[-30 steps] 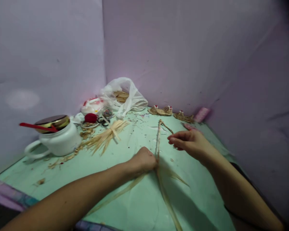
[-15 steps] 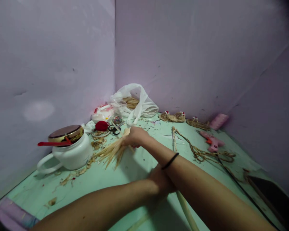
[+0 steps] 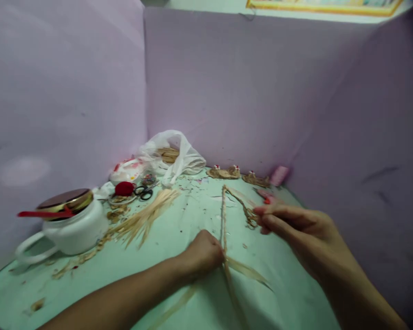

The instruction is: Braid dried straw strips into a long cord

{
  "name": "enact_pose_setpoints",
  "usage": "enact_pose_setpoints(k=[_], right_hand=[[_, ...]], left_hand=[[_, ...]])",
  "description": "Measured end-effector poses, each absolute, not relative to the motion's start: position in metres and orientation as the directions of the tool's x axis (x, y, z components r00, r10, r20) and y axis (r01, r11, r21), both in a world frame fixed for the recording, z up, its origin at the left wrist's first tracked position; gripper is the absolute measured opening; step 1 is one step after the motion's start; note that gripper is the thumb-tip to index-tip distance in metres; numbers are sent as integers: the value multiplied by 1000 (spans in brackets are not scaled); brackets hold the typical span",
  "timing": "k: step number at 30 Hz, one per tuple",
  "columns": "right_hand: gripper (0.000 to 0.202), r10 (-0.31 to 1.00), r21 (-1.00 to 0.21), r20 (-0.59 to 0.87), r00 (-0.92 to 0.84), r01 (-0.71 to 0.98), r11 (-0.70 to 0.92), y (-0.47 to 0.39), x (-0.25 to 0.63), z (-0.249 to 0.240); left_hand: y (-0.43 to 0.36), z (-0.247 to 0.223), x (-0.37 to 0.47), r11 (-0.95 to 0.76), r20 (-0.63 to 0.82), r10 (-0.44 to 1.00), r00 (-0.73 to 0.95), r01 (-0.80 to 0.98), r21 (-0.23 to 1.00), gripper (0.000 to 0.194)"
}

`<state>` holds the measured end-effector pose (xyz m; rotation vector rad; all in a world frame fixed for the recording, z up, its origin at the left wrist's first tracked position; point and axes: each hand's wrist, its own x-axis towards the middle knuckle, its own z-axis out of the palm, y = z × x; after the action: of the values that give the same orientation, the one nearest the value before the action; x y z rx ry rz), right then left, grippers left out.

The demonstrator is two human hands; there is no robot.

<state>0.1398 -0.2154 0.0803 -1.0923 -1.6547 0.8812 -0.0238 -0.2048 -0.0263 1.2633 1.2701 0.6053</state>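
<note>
My left hand (image 3: 206, 254) is closed on a thin braid (image 3: 223, 215) of pale fibre at the middle of the green table. Loose flat strands (image 3: 249, 270) spread from below the fist, some running toward the near edge. To the right, my right hand (image 3: 296, 227) is raised with thumb and fingertips pinched together; a faint, blurred pale strand seems to run from the fingertips up to the left. A bundle of dry strips (image 3: 147, 217) lies left of my left hand, apart from both hands.
At left stands a white mug (image 3: 79, 229) with a gold-rimmed lid and red stick. Black scissors (image 3: 145, 192), red yarn (image 3: 124, 188) and a plastic bag (image 3: 182, 160) lie behind. Woven pieces (image 3: 223, 173) and a pink roll (image 3: 279, 175) sit by the back wall.
My right hand has left the strip bundle and moved right, uncrossing from over my left arm. My left hand still grips the braid. The view has tilted up and shifted right.
</note>
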Motion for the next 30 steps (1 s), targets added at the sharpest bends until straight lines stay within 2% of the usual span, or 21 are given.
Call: enact_pose_setpoints(k=[3, 5, 7, 9, 11, 12, 16, 21, 27, 30], right_hand=[[9, 881, -750, 466, -84, 491, 444, -237, 178, 77], [12, 877, -723, 460, -137, 516, 460, -243, 186, 74], [16, 915, -794, 323, -241, 457, 401, -239, 183, 66], [17, 932, -888, 92, -351, 395, 237, -229, 175, 51], [22, 928, -919, -82, -364, 387, 71, -218, 165, 31], [23, 932, -908, -97, -350, 414, 61, -213, 162, 21], [21, 941, -830, -29, -337, 532, 165, -207, 154, -7], [21, 981, -770, 18, -195, 623, 138, -210, 148, -15], [20, 975, -809, 37, -220, 566, 159, -210, 141, -22], [17, 983, -886, -7, -186, 457, 80, -211, 140, -23]], left_hand=[[-208, -12, -21, 299, -374, 898, 230, 302, 905, 9], [-208, -3, -20, 360, -442, 864, 240, 320, 876, 14], [-209, 5, -18, 386, -481, 841, 248, 349, 854, 15], [-209, 8, -18, 375, -480, 838, 257, 367, 851, 16], [-207, 8, -18, 374, -482, 837, 259, 373, 849, 16], [-207, 7, -19, 379, -489, 832, 263, 374, 846, 16], [-203, 1, -22, 382, -501, 815, 292, 380, 843, 18], [-204, 1, -24, 392, -513, 804, 301, 381, 837, 26], [-204, 6, -23, 413, -504, 810, 300, 317, 853, 20], [-204, 5, -23, 417, -509, 809, 294, 322, 850, 20]])
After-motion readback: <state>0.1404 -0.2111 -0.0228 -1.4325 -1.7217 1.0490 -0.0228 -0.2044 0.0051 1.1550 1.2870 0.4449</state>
